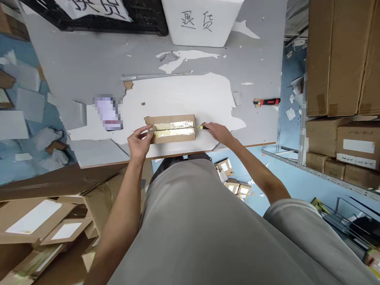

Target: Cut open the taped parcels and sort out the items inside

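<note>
A small, long cardboard box (173,138) lies flat near the front edge of the table, with shiny clear and yellowish tape along its top. A thin dark line runs lengthwise over it. At the box's left end, the thumb and index finger of my left hand (139,144) close on it. Just beyond the right end, my right hand (220,133) pinches a thin tool (203,127) with a yellow and black end. Its narrow tip points left toward the box; most of the handle is hidden in my fingers, so its exact kind is unclear.
A red and black utility knife (268,102) lies at the table's right. To the left is a blurred-out phone (108,113). A black crate (115,25) and white bin (204,23) stand at the back. Cartons fill the shelf (341,130) right and a large box (103,198) lower left.
</note>
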`<action>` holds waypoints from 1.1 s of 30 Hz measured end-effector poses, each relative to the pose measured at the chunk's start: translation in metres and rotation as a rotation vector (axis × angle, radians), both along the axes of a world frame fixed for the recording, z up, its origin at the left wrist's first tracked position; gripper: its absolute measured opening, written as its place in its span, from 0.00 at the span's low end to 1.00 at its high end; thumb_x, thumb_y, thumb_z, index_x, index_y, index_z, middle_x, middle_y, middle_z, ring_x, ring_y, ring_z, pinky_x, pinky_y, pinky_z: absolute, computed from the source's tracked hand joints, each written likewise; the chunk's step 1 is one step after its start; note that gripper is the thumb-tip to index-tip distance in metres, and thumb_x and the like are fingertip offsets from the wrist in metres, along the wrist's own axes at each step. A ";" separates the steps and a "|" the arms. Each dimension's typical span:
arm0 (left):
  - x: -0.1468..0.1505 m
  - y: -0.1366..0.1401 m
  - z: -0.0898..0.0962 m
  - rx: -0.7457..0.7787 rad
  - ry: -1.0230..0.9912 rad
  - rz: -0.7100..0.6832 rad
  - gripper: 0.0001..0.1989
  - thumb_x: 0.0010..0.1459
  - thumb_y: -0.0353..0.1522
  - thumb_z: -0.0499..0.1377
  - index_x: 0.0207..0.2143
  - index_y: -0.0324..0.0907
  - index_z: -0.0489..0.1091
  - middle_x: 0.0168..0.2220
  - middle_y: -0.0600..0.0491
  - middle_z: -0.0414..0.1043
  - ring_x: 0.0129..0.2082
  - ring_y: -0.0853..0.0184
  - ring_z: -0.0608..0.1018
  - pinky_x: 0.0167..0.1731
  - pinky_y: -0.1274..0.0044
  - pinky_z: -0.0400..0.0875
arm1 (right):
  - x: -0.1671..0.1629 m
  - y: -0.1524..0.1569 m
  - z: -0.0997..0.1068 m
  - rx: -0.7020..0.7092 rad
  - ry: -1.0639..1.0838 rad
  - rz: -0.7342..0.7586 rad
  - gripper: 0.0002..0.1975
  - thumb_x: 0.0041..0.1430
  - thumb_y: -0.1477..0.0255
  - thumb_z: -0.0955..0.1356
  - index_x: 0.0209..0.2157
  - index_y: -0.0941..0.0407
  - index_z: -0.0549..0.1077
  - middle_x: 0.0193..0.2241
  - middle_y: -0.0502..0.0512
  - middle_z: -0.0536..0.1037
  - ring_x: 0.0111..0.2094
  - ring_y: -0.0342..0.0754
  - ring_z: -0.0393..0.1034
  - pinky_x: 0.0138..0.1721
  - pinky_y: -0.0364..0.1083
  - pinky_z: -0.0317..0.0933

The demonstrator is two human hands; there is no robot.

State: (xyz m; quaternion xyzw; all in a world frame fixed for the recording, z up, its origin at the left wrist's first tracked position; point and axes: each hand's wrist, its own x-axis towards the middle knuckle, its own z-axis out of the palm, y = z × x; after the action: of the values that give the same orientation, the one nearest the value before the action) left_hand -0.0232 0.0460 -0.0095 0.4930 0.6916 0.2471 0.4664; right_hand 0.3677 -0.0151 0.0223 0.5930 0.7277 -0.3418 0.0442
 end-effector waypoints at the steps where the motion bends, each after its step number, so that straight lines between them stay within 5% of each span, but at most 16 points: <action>1: 0.000 0.001 0.002 -0.031 -0.012 0.066 0.22 0.59 0.47 0.72 0.51 0.44 0.85 0.51 0.48 0.89 0.50 0.57 0.88 0.52 0.67 0.86 | -0.003 -0.006 -0.003 0.019 0.062 -0.022 0.22 0.88 0.68 0.57 0.72 0.55 0.72 0.59 0.64 0.85 0.55 0.57 0.79 0.50 0.48 0.68; 5: -0.007 0.005 0.005 -0.037 -0.087 0.189 0.18 0.56 0.37 0.72 0.49 0.44 0.85 0.56 0.45 0.88 0.56 0.54 0.88 0.61 0.65 0.83 | -0.026 -0.025 -0.016 0.087 0.304 -0.119 0.23 0.87 0.66 0.57 0.70 0.55 0.74 0.63 0.67 0.83 0.62 0.59 0.79 0.62 0.53 0.72; 10: -0.025 0.013 0.001 -0.047 -0.137 0.220 0.18 0.51 0.33 0.69 0.46 0.43 0.85 0.55 0.45 0.88 0.55 0.56 0.87 0.61 0.67 0.83 | -0.074 -0.036 -0.026 0.161 0.491 -0.288 0.26 0.87 0.59 0.57 0.70 0.55 0.75 0.62 0.68 0.82 0.63 0.59 0.77 0.67 0.57 0.72; 18: -0.045 0.018 -0.014 -0.048 -0.175 0.229 0.18 0.50 0.34 0.68 0.45 0.42 0.85 0.51 0.45 0.88 0.51 0.58 0.86 0.59 0.67 0.81 | -0.136 -0.045 -0.035 0.296 0.484 -0.795 0.30 0.84 0.53 0.56 0.68 0.59 0.72 0.65 0.74 0.77 0.70 0.57 0.71 0.75 0.58 0.64; 24: -0.054 0.023 -0.032 -0.039 -0.182 0.195 0.14 0.50 0.32 0.65 0.42 0.43 0.79 0.47 0.46 0.85 0.49 0.60 0.84 0.57 0.69 0.79 | -0.163 -0.033 0.017 0.276 0.434 -0.839 0.30 0.85 0.52 0.55 0.66 0.58 0.73 0.57 0.67 0.84 0.57 0.54 0.79 0.62 0.51 0.72; 28: -0.026 0.016 -0.045 -0.114 -0.231 0.031 0.14 0.50 0.30 0.64 0.41 0.46 0.70 0.43 0.50 0.82 0.48 0.60 0.83 0.59 0.67 0.78 | -0.164 -0.023 0.063 0.377 0.274 -0.742 0.26 0.86 0.57 0.56 0.68 0.55 0.74 0.62 0.66 0.83 0.63 0.55 0.78 0.65 0.51 0.72; 33: -0.007 0.004 -0.059 -0.250 -0.291 -0.102 0.16 0.48 0.28 0.69 0.40 0.46 0.71 0.39 0.50 0.82 0.47 0.56 0.83 0.61 0.60 0.78 | -0.173 -0.015 0.071 0.309 -0.072 -0.612 0.24 0.85 0.68 0.57 0.71 0.52 0.74 0.68 0.65 0.79 0.63 0.57 0.79 0.60 0.52 0.76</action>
State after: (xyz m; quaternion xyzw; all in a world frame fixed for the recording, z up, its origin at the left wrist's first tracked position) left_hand -0.0306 0.0503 -0.0680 0.4248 0.6161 0.2040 0.6311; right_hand 0.1946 -0.0299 0.0933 0.7952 0.5572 -0.2039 -0.1248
